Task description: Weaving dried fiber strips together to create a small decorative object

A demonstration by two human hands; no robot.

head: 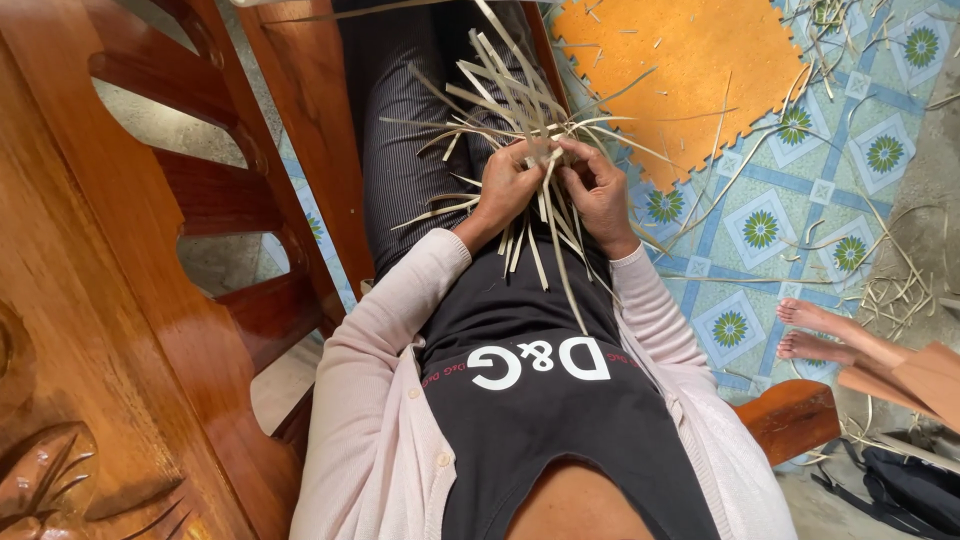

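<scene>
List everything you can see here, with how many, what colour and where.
Woven strips: a bundle, pale straw, on the lap, held by both hands.
Loose strips: many, pale, scattered on the floor at right.
Foam mat: one, orange, on the floor, top right.
Floor covering: blue with green flower squares, right.
Wooden chair: one, reddish brown, left.
Bare feet: two, another person's, right edge.
Black bag: one, bottom right.
Left hand: gripping strips.
Right hand: gripping strips.

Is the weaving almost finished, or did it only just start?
Looks early. Done: only a small woven patch where the pale strips cross. In hand: the left hand and right hand pinch that patch over the lap. Left: most strips fan out loose, and more lie on the floor mat.
</scene>
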